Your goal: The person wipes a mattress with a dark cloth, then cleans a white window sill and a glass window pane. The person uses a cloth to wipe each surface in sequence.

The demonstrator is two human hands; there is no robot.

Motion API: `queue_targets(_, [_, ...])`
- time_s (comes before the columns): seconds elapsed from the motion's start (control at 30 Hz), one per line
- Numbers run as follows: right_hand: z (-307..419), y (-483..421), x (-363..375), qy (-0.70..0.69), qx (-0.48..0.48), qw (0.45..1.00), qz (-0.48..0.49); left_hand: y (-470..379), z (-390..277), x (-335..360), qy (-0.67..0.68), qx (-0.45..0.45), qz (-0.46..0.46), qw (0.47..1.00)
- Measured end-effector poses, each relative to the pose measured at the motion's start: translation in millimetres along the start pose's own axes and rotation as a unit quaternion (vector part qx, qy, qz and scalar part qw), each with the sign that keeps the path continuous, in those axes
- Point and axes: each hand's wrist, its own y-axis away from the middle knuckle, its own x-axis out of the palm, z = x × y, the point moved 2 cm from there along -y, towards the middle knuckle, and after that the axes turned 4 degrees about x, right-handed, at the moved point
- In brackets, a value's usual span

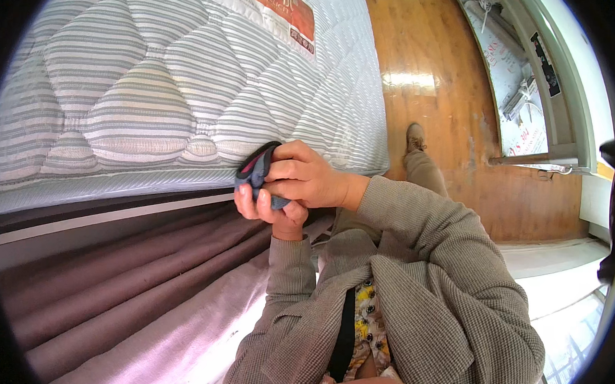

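Observation:
Both of my hands meet at the near edge of a striped, quilted mattress [142, 92]. Between them is a small folded piece of blue-grey fabric [259, 172] with a black edge and a bit of dark pink inside; whether it is a sock or something else I cannot tell. My left hand [271, 206] holds it from below, fingertips curled up around it. The fingers of my right hand [305, 176] press on its side and top, partly hiding it.
Mauve curtains [144, 282] hang along the mattress's near side. Right of the mattress lies wooden flooring [440, 105], where one of my shoes [416, 137] stands. A metal-framed piece [573, 126] and a printed sheet with loose items [521, 119] are at the upper right.

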Motion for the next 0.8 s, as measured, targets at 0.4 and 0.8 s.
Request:
queue_targets(0.4, [-9,86,-36,-0.035,0.173,0.980,0.092,53,-23,9,-0.014,0.064,0.167,0.984])
queue_targets(0.8, [60,73,-89,0.024,0.229,0.966,0.118,30,-50,-7,0.132,0.034,0.169,0.976])
